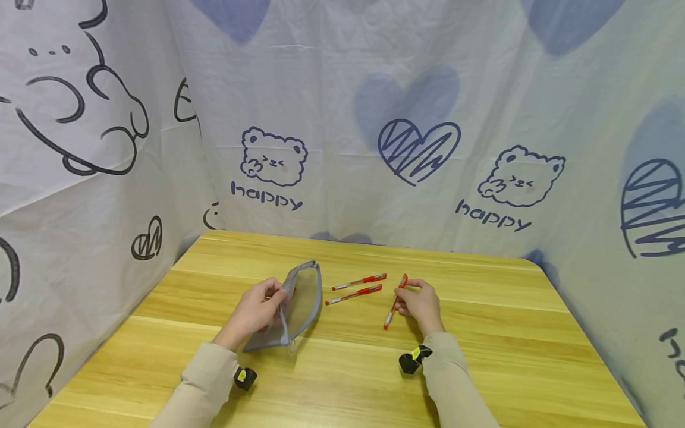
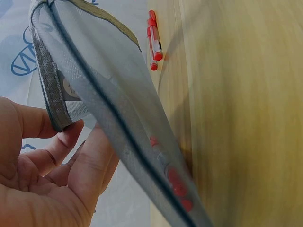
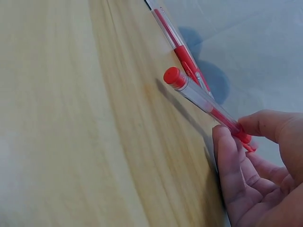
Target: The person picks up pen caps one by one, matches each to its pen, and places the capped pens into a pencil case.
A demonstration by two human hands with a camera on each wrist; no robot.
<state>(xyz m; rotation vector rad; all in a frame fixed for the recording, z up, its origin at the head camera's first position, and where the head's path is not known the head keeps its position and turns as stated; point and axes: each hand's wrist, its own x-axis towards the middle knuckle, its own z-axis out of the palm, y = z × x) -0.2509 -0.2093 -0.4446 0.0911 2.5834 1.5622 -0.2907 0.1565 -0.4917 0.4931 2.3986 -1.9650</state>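
My left hand [image 1: 258, 308] pinches the edge of a grey mesh zipper pouch [image 1: 307, 294], whose mouth gapes toward the right. Through the mesh in the left wrist view, red pen parts [image 2: 176, 182] show inside the pouch. Between thumb and fingers my right hand [image 1: 421, 304] grips a red gel pen [image 3: 208, 105] near its red cap, its clear barrel pointing away from the hand. In the right wrist view the pen is lifted over the table and casts a shadow. Two more red gel pens, an upper one [image 1: 360, 282] and a lower one [image 1: 354, 294], lie between the hands.
The wooden table [image 1: 508, 345] has rounded far corners. A white cloth [image 1: 342, 196] printed with hearts and bears hangs behind it, and more cloth hangs at the left side. Black wrist cameras [image 1: 411, 361] are strapped at both sleeves.
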